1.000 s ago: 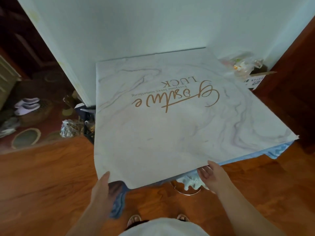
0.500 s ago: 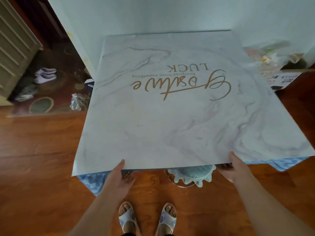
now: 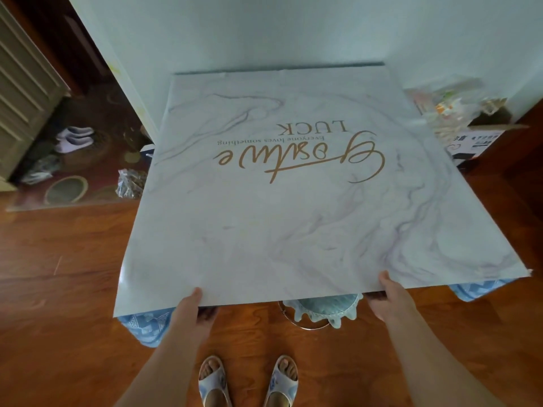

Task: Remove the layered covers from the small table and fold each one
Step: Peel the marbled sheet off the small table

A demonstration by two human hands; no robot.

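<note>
Marbled top cover point(image 3: 293, 224) with gold lettering lies spread across the middle of the frame, flat over the small surface, which it hides entirely. Near edge lifted slightly off the layer below. Left hand point(image 3: 188, 311) pinches that edge at lower centre-left, thumb on top, fingers tucked under. Right hand point(image 3: 389, 298) grips the same edge at lower right, thumb on top likewise. Blue patterned cover point(image 3: 144, 324) shows beneath, its corners poking out at lower left and lower right. A pale scalloped cloth point(image 3: 323, 308) hangs below the near edge at centre; whether it is a third cover I cannot tell. Judgement: task barely begun, nothing off yet, nothing folded, all layers still to go. Wooden floor point(image 3: 58, 274) around; slippers point(image 3: 73, 138) at upper left; clutter of packets point(image 3: 452, 110) at upper right
</note>
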